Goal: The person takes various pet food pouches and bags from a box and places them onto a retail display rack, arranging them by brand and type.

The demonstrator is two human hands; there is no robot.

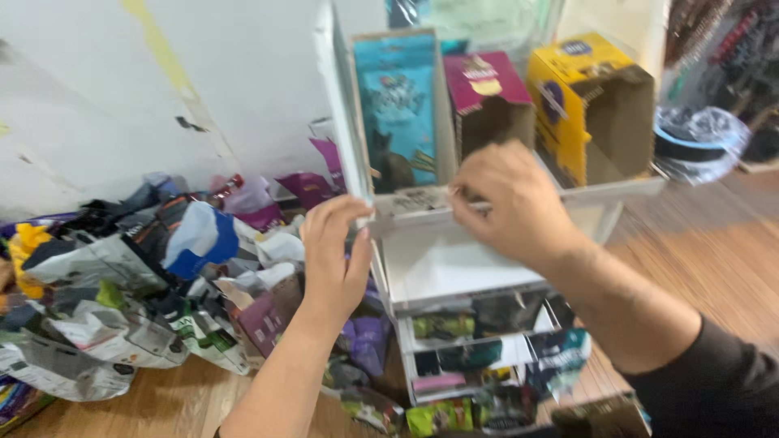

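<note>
- We are at a white shelf unit [422,259], and both our hands meet at its upper shelf edge.
- Our left hand [333,251] is open, its fingers pressed flat against the unit's left front corner; it grips nothing that we can see.
- Our right hand [507,199] curls over the front lip of the same shelf, fingertips pinched at the edge; motion blur hides whether it holds something small.
- Just above our hands, three display boxes stand upright on that shelf: a teal box [398,105], a maroon box [487,97] and a yellow box [588,105], the last two looking mostly empty.
- Directly below our hands one shelf is bare; lower shelves hold small pouches [454,357].
- Left of our left hand, a pile of pet-food bags [138,284] lies on the wooden floor [698,235].
- We judge stocking partly done.
</note>
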